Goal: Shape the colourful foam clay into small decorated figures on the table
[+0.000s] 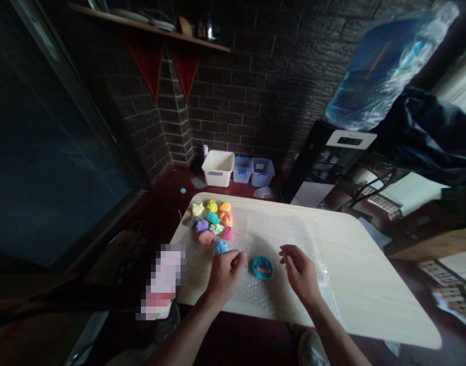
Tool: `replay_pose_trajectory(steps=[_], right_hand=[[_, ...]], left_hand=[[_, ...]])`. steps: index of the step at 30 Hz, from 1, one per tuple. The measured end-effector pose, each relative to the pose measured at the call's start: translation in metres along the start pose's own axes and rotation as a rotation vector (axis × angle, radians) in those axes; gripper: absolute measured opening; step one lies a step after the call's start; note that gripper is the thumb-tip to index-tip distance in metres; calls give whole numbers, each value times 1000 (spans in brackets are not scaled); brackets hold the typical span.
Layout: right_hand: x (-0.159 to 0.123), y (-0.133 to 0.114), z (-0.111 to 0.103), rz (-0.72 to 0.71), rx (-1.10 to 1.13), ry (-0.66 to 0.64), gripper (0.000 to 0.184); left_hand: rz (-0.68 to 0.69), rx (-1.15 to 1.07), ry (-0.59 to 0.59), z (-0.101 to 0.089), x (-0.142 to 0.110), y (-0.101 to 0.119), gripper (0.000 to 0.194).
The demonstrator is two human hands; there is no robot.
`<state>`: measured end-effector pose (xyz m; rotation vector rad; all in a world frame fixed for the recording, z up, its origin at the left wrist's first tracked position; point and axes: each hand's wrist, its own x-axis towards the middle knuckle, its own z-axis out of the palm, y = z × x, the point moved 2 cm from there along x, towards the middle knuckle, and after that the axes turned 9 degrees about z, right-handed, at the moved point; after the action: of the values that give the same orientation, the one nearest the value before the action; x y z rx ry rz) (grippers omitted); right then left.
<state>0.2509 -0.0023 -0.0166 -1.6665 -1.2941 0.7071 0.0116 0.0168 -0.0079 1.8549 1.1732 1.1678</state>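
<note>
A round, flattened teal clay piece (258, 275) lies on the bubble wrap between my hands, with a small orange-brown clay strip (263, 270) across its middle. To its left is my left hand (227, 269), fingers curled in and thumb against them; whatever they may hold is hidden. My right hand (299, 272) hovers on the other side, its fingers bent but apart, with nothing seen between them. Neither hand touches the teal piece. Just beyond my left hand sits a blue clay lump (220, 247), partly covered by it.
Several coloured clay lumps (212, 218) cluster at the table's far left corner. Bubble wrap (271, 223) covers the middle of the pale wooden table (370, 274). On the floor behind stand a white basket (218, 175) and blue bins (262, 175), with a water dispenser (316, 157) to the right.
</note>
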Motion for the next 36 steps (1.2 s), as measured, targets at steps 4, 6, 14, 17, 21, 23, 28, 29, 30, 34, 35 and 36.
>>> replay_pose_trajectory(steps=[4, 6, 14, 17, 21, 23, 28, 29, 30, 34, 35, 36], right_hand=[[4, 3, -7, 56, 8, 20, 36], [4, 5, -8, 67, 5, 15, 38], [-1, -1, -8, 38, -66, 6, 42], [-3, -8, -9, 13, -112, -39, 42], [-5, -10, -9, -25, -154, -71, 40], [-5, -8, -8, -23, -163, -83, 40], [-5, -5, -6, 5, -164, -114, 43], [-5, -5, -6, 1, -163, -119, 43], [-5, -5, -5, -5, -163, -122, 43], [-5, -5, -3, -14, -168, -127, 43], [-5, -5, -3, -13, -169, -130, 43], [-5, -4, -2, -11, -170, -135, 43]], left_hand=[[28, 40, -18, 9, 7, 0, 44], [42, 52, -41, 16, 8, 0, 43], [-26, -16, -1, 17, 8, -2, 45], [-10, 32, -11, 15, 7, -1, 44], [86, 114, -104, 22, 3, 3, 43], [114, 143, -129, 25, 2, 5, 44], [110, 159, -137, 26, 3, 5, 44], [103, 151, -135, 26, 4, 4, 44], [96, 144, -134, 26, 4, 4, 44], [84, 129, -127, 26, 3, 2, 45], [87, 131, -125, 25, 3, 2, 45], [90, 133, -121, 25, 3, 2, 45]])
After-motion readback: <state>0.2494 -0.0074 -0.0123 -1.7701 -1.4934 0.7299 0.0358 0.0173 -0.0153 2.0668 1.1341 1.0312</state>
